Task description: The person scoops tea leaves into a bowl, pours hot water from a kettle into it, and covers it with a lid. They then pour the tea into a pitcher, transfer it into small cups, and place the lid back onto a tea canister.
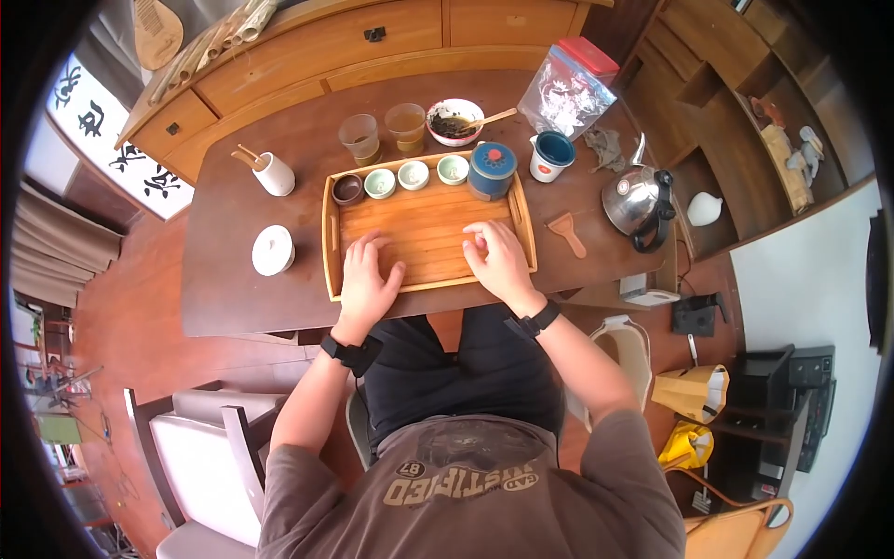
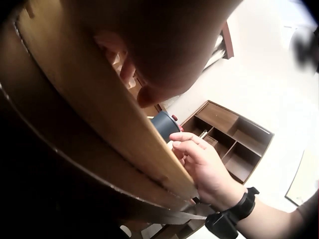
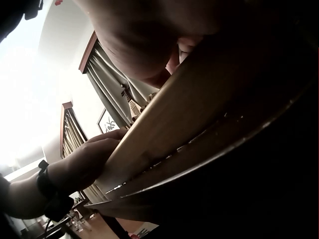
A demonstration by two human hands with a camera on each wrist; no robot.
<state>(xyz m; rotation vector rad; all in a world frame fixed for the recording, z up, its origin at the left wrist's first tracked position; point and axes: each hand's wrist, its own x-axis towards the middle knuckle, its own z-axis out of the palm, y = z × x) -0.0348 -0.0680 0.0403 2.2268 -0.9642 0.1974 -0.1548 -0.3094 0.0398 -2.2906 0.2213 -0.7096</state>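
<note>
A wooden tray (image 1: 419, 244) lies before me on the brown table. My left hand (image 1: 370, 284) rests at its near left edge, fingers loosely bent over the tray floor and holding nothing. At the near right part of the tray is my right hand (image 1: 501, 267), its fingers relaxed and slightly curled, also empty. Along the tray's far side stand a dark brown cup (image 1: 348, 190), three pale green teacups (image 1: 380, 184) and a blue lidded canister (image 1: 492, 170). Both wrist views look along the tray's side wall (image 2: 124, 124), with the fingers partly hidden behind it.
Behind the tray are two clear cups (image 1: 360, 140) and a bowl (image 1: 453, 124) with dark leaves and a spoon. To the right stand a teal-lined cup (image 1: 552, 156), wooden scoop (image 1: 567, 234) and steel kettle (image 1: 637, 200). On the left are a lidded white bowl (image 1: 273, 251) and tool holder (image 1: 275, 174).
</note>
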